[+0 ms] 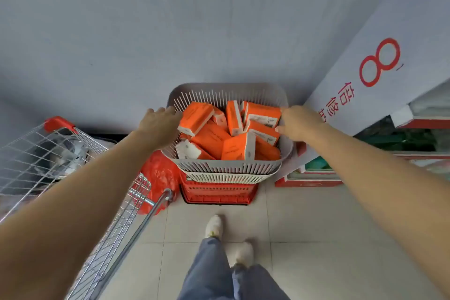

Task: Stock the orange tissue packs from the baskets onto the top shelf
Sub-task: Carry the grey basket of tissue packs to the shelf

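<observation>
**Now: pick-up at the basket, nothing shelved in view**

So you are at the grab step. Your left hand [160,124] reaches over the 9 o'clock rim of the grey slatted plastic basket [229,167]. Its fingers are fairly straight and a little apart, tips just touching the end of the orange-and-white wrapped tissue pack [194,117] lying tilted at 10 o'clock — no grip on it yet. Your right hand [299,122] sits at the 3 o'clock rim, fingers over and thumb under the end of a second orange tissue pack with a printed label [263,114] at 2 o'clock; it looks pinched. More packs lie heaped between the hands. Next, I judge, close the left fingers round its pack, lift both clear of the slats and raise them to the top shelf, which isn't in view.
</observation>
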`<state>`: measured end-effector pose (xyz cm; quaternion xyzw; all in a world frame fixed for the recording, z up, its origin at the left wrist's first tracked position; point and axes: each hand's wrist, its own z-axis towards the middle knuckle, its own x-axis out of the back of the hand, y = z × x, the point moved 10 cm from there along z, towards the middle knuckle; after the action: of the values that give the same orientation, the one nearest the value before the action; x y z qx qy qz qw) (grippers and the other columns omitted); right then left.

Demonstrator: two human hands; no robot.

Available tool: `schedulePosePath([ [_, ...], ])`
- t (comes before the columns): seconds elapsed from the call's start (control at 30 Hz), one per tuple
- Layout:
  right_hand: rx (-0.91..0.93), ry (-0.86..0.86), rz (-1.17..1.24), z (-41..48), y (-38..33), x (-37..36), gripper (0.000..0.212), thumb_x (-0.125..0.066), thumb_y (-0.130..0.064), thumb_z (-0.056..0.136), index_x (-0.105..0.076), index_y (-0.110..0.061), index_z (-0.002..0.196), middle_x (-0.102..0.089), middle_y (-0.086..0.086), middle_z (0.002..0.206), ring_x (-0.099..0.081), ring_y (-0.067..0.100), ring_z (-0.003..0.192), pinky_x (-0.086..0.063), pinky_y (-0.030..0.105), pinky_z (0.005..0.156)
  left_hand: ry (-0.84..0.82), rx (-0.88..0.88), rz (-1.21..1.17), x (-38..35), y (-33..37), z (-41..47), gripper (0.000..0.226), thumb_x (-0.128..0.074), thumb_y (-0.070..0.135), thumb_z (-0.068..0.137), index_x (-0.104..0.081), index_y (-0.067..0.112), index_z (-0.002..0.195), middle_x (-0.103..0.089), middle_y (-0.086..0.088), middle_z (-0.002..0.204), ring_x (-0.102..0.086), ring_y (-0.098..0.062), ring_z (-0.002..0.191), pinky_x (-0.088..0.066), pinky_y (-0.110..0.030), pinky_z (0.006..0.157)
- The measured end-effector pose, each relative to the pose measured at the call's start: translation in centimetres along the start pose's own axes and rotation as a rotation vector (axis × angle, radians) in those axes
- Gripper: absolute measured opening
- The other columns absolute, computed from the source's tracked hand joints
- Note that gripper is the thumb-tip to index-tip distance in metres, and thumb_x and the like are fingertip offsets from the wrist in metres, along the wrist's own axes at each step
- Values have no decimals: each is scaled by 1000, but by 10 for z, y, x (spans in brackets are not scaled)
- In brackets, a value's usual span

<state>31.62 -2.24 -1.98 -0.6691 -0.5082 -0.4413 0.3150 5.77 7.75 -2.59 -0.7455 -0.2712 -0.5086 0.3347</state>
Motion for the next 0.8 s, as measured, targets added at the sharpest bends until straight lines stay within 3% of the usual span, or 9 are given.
schedulePosePath([
  [0.2, -116, 18, 21, 30, 12, -14, 45, -58, -33, 90, -45, -11, 127, -60, 15, 112, -60, 32, 99, -48, 35, 71, -100, 98, 3, -34, -22, 34, 35, -48, 21, 91, -42, 12, 124, -49, -11, 125, -53, -30, 113, -42, -42, 91],
  [0.37, -262, 0, 125, 52, 24, -36, 64, -64, -37, 85, -32, -15, 136, -58, 13, 111, -60, 32, 98, -54, 41, 76, -168, 155, -47, -61, -31, 49, 46, -46, 17, 90, -32, 11, 133, -49, -14, 124, -55, -33, 110, -44, -41, 87],
  [0.5, -300, 33, 229, 66, 29, -49, 73, -62, -35, 88, -16, -18, 142, -58, 14, 115, -63, 31, 95, -51, 35, 65, -198, 208, -177, -78, -35, 56, 53, -44, 24, 92, -23, 12, 139, -49, -17, 124, -55, -36, 109, -46, -44, 87],
  [0.63, -356, 42, 387, 73, 31, -58, 84, -61, -29, 89, 1, -29, 147, -52, 17, 123, -62, 32, 97, -50, 34, 62, -261, 288, -448, -92, -32, 58, 76, -51, 32, 92, -2, 21, 148, -30, -24, 139, -56, -43, 107, -49, -45, 84],
  [0.8, -444, 56, 381, 67, 32, -54, 93, -58, -34, 91, 12, -19, 151, -39, 19, 138, -56, 32, 111, -38, 31, 65, -259, 415, -612, -95, -29, 61, 92, -57, 24, 91, 14, 25, 149, -14, -26, 146, -60, -41, 98, -53, -41, 82],
])
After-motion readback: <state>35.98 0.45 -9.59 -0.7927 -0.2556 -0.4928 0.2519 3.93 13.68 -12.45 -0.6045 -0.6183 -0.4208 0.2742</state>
